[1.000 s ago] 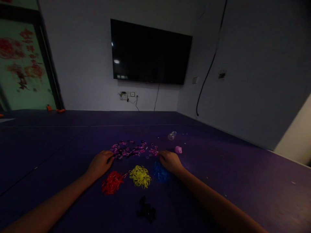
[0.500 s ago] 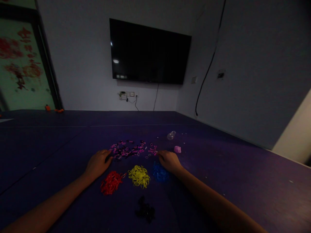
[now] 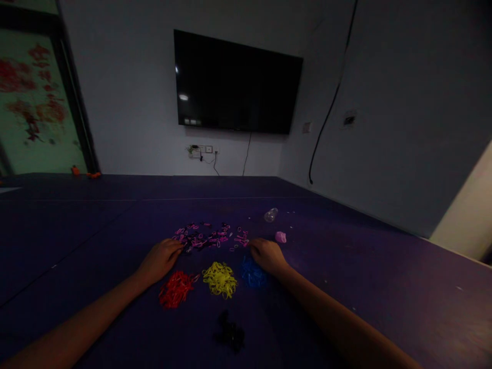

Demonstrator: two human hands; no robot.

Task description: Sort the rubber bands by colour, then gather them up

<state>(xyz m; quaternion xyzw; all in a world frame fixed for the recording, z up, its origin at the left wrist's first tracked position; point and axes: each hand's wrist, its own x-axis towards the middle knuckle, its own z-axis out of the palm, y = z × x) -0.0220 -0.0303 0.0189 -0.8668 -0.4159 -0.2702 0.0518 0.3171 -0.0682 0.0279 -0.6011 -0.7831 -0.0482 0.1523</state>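
Pink and black rubber bands (image 3: 202, 240) lie loosely spread on the purple surface. At their left edge is my left hand (image 3: 160, 259), its fingertips brought together among the bands; whatever it pinches is too small to make out. My right hand (image 3: 269, 254) rests at the right edge, fingers curled and closed beside a few pink bands, their tips partly hidden. Nearer me lie a red pile of rubber bands (image 3: 177, 290), a yellow pile (image 3: 220, 280) and a blue pile (image 3: 252, 272), the blue one right under my right wrist. A black pile (image 3: 230, 332) lies closest to me.
Behind my right hand sit a small pink lump (image 3: 280, 237) and a clear plastic piece (image 3: 271, 214). The purple surface (image 3: 346, 246) reaches to the walls, where a television (image 3: 236, 82) hangs. A black cable (image 3: 325, 128) dangles on the right.
My left hand has shifted slightly right into the edge of the bands, and its spread thumb and fingers have come together. My right hand has hardly moved.
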